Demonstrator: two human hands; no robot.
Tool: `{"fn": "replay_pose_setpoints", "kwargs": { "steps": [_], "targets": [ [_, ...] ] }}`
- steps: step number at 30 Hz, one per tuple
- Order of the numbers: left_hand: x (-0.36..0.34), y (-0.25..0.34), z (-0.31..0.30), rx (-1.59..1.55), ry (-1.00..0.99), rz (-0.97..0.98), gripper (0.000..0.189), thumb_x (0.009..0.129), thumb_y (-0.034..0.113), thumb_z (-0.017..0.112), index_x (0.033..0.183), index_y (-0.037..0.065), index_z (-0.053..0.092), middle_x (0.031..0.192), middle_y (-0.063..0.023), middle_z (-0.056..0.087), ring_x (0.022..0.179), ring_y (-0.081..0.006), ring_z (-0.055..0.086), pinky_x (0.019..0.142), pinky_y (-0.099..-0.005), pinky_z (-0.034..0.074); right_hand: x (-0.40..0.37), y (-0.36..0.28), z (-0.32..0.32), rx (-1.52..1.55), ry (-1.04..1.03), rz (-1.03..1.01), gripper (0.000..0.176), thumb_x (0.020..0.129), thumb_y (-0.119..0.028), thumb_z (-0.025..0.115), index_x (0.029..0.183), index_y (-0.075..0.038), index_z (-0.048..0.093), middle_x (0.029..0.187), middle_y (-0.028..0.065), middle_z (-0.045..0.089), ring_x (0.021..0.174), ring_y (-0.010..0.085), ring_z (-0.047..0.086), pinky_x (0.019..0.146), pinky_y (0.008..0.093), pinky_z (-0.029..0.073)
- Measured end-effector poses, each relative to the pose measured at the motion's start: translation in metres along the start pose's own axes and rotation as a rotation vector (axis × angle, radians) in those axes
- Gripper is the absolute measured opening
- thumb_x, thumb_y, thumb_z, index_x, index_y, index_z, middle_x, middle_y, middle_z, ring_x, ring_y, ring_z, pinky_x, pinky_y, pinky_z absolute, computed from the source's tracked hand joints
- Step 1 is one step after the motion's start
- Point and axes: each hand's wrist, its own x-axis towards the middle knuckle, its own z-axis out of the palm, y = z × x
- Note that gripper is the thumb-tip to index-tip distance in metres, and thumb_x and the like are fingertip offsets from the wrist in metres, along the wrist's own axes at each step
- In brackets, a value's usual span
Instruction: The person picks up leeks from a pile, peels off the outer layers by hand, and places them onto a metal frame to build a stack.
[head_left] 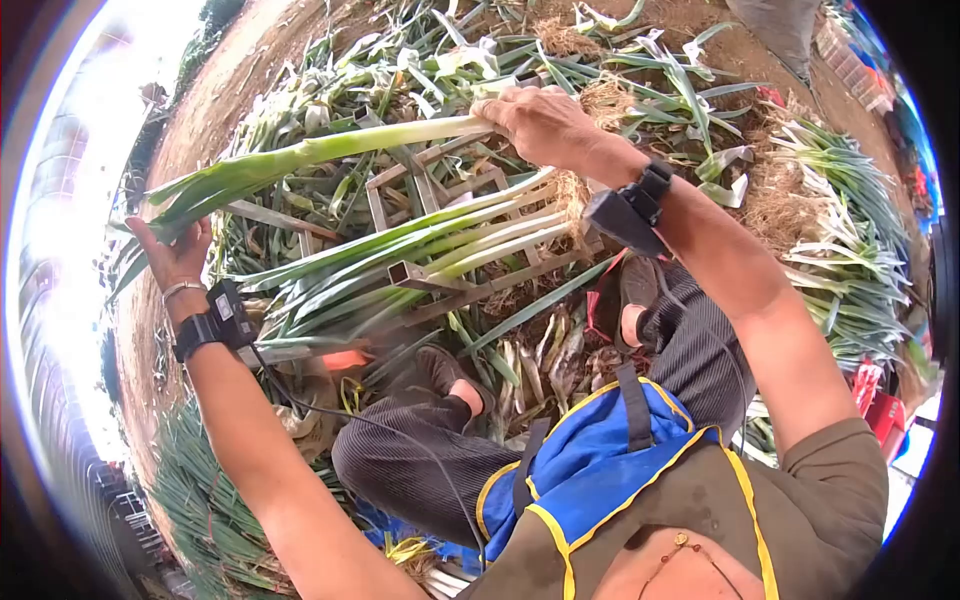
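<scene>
On the far left, the person's bare left hand [178, 252] is up at the leafy end of a long green-and-white leek [330, 150]. Leaves cover part of that hand, so one cannot tell if its grip is tight or loose. The leek hangs in the air from hand to hand, a bit higher on the right. Its leaves look soft and floppy, and they might bend or tear with a hard pull. The pale stalk looks stiffer, not very heavy, and maybe a bit slick. That firm white end looks like the best place to hold.

Below the middle of the leek is a rusty brown frame of square metal bars [280, 219]. One square bar end [405, 273] sticks up and could catch soft leaves. A row of green-and-white leeks [350, 248] lies across the frame, apart from the held one.

Farther right, the person's bare right hand [545, 125] has its grip closed around the white end. Loose leek scraps [455, 62] lie behind it. A big heap of leeks [850, 230] lies at the far right. The easiest room to move seems to be up, away from the bars.
</scene>
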Motion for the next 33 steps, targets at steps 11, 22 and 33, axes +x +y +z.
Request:
{"fn": "replay_pose_setpoints", "kwargs": {
  "steps": [11,22,33],
  "targets": [
    [0.112,-0.153,-0.132,0.274,0.419,-0.287,0.065,0.06,0.053,0.083,0.105,0.015,0.056,0.1,-0.0056,0.061,0.09,-0.0248,0.058,0.07,-0.0414,0.046,0.02,0.022,0.149,-0.2,-0.072,0.194,0.024,0.09,-0.018,0.047,0.105,-0.028,0.062,0.095,0.0046,0.059,0.098,0.0231,0.059,0.084,0.0446,0.04],
    [0.154,-0.235,-0.199,0.975,0.641,-0.483,0.067,0.068,0.011,0.073,0.119,-0.008,0.035,0.116,-0.0165,0.054,0.102,-0.0263,0.055,0.084,-0.0399,0.048,-0.008,0.037,0.218,0.014,-0.132,0.511,0.021,0.087,-0.02,0.052,0.101,-0.022,0.069,0.104,0.0105,0.053,0.1,0.0297,0.052,0.087,0.0408,0.045],
    [0.046,-0.258,-0.087,2.239,0.641,0.27,0.077,0.078,0.027,0.072,0.143,0.029,0.03,0.147,-0.0132,0.027,0.131,-0.0357,0.034,0.099,-0.0411,0.04,-0.036,0.02,0.243,-0.151,0.032,0.425,0.048,0.089,-0.036,0.052,0.13,-0.01,0.052,0.13,0.0102,0.047,0.129,0.0294,0.035,0.103,0.0476,0.029]
  ]
}}
